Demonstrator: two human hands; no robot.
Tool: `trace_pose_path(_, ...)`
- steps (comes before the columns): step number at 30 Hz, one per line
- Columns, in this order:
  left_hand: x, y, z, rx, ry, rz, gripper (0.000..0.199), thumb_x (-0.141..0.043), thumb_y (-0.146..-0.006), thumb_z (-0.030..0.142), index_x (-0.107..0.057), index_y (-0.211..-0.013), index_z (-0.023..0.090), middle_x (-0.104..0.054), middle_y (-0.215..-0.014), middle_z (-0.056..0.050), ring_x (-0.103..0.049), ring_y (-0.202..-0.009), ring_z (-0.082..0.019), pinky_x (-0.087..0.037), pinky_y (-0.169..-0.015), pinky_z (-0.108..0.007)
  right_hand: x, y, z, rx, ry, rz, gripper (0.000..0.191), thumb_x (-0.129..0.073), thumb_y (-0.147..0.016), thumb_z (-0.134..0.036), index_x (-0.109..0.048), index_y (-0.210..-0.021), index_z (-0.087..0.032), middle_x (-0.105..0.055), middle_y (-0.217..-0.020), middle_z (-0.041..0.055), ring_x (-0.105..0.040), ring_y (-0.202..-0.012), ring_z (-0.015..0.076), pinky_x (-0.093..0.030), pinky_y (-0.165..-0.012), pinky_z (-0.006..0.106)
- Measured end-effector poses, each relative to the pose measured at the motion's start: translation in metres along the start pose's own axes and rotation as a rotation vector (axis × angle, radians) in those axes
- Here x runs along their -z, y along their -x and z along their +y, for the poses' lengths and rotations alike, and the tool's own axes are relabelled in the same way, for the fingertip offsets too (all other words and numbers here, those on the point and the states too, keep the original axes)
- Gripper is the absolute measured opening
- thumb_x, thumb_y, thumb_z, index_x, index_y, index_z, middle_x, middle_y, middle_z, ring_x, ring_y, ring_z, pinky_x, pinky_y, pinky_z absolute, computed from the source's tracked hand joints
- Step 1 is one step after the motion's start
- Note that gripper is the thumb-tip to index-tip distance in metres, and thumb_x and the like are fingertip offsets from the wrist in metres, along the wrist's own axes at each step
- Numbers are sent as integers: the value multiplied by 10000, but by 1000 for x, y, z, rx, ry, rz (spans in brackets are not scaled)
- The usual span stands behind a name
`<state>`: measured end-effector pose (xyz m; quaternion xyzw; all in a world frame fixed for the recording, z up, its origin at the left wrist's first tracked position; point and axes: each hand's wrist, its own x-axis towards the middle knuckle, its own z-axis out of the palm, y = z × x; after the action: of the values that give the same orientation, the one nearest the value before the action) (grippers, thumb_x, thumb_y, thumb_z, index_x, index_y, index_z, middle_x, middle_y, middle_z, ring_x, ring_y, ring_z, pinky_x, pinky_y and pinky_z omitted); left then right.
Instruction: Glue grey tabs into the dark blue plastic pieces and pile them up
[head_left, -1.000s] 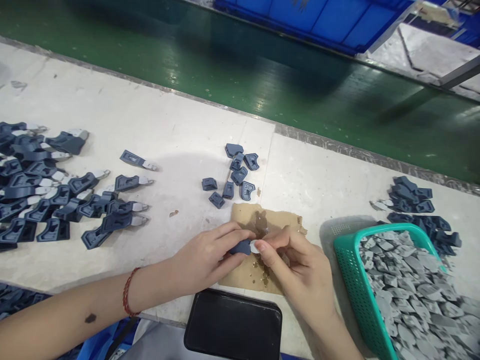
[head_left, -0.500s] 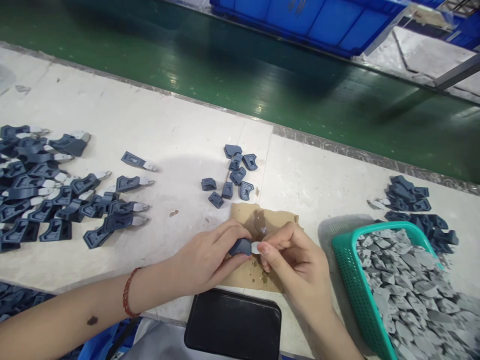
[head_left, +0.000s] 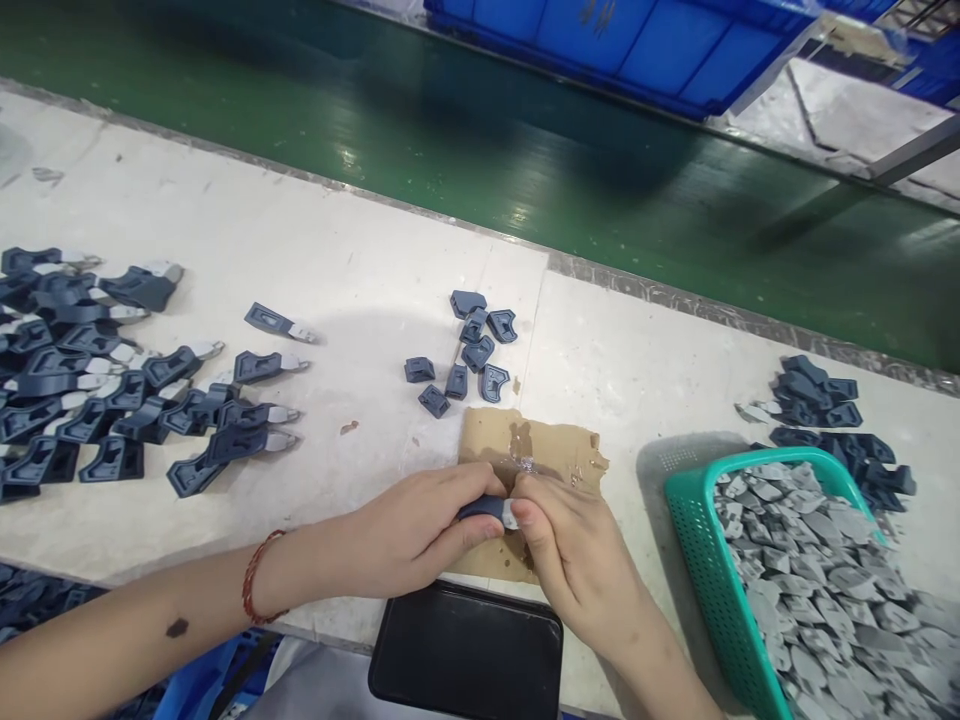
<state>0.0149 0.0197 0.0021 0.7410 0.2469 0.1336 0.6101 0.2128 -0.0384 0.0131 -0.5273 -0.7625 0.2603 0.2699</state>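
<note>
My left hand (head_left: pixel 424 525) is closed around a dark blue plastic piece (head_left: pixel 481 508), with thumb and fingers on its sides. My right hand (head_left: pixel 574 550) pinches a small light grey plastic piece (head_left: pixel 511 514) that sits against the blue one's right end. Fingers hide much of both pieces, so how deep the grey one sits I cannot tell. Beneath the hands lies a brown cardboard sheet (head_left: pixel 555 440) with wet, shiny spots. Just beyond it several loose blue pieces (head_left: pixel 477 352) are scattered.
At left lies a pile of blue pieces with grey ends (head_left: pixel 127 390). A green basket (head_left: pixel 694 560) of grey pieces stands at right, with more blue pieces (head_left: pixel 814 390) behind it. A black phone-like slab (head_left: pixel 466 655) rests at the near edge. A blue crate (head_left: pixel 615 45) stands across the green floor.
My right hand has turned over, knuckles up, and its fingers have closed in nearer my left hand. The grey piece now sits tight against the blue piece.
</note>
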Motion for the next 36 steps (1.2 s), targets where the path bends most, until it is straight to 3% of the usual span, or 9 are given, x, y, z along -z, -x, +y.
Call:
trace_pose_path(5, 1, 0, 1, 43, -12, -14, 286, -358, -1101, 401, -544, -1051, 190, -677, -1044, -93, -649, -915, -243, -511, -801, -366, -1, -2, -2, 39, 120, 18, 329, -370, -1091, -204, -415, -767, -241, -536, -632, -26, -534, -545, 131, -368, -531, 273)
trace_pose_path(10, 3, -1, 8, 15, 14, -9, 320, -341, -1107, 397, -544, -967, 193, -643, -910, -50, -618, -798, -199, -493, -728, -321, 0, -1, -2, 3, -1, 19, 361, -379, -1085, -208, -393, -725, -239, -483, -603, -38, -494, -518, 117, -351, -524, 267)
trace_pose_path(15, -1, 0, 4, -49, -39, 84, 220, -519, -1047, 385, -538, -1138, 186, -667, -1017, -70, -633, -824, -201, -490, -716, -312, -5, 1, -2, -196, -236, 127, 473, -404, -1096, -255, -323, -631, -223, -391, -531, -56, -397, -462, 90, -298, -484, 254)
trace_pose_path(18, -3, 2, 0, -13, -72, 133, 198, -521, -1043, 360, -567, -1099, 176, -622, -872, -32, -565, -708, -172, -419, -623, -284, -8, 4, -1, -276, -316, 153, 520, -390, -1108, -293, -286, -604, -221, -346, -503, -59, -347, -438, 85, -268, -459, 253)
trace_pose_path(22, -2, 2, 3, 190, 371, 11, 318, -482, -1058, 477, -545, -943, 187, -439, -640, 61, -383, -539, -112, -289, -505, -245, -6, 4, 2, -161, -235, 118, 467, -364, -1116, -323, -379, -660, -222, -442, -573, -41, -446, -516, 105, -322, -517, 248)
trace_pose_path(26, -1, -1, 7, 284, 771, -98, 378, -537, -1028, 547, -493, -891, 197, -382, -601, 95, -285, -515, -88, -227, -491, -242, -5, 3, 3, -36, -111, 90, 422, -310, -1123, -290, -428, -724, -223, -473, -615, -37, -472, -552, 112, -342, -552, 247)
trace_pose_path(32, 0, -3, 8, 295, 785, -114, 397, -574, -1017, 533, -489, -831, 193, -391, -636, 84, -291, -550, -87, -235, -522, -253, -6, 5, -1, 7, -28, 83, 476, -266, -1127, -247, -522, -727, -209, -489, -590, -33, -484, -507, 112, -348, -543, 251)
trace_pose_path(36, -1, -3, 7, 266, 688, -95, 379, -522, -1044, 523, -509, -870, 187, -393, -669, 75, -306, -572, -93, -256, -535, -252, -6, 4, -3, -20, 11, 96, 451, -277, -1125, -251, -469, -718, -223, -489, -586, -35, -488, -505, 114, -349, -534, 250)
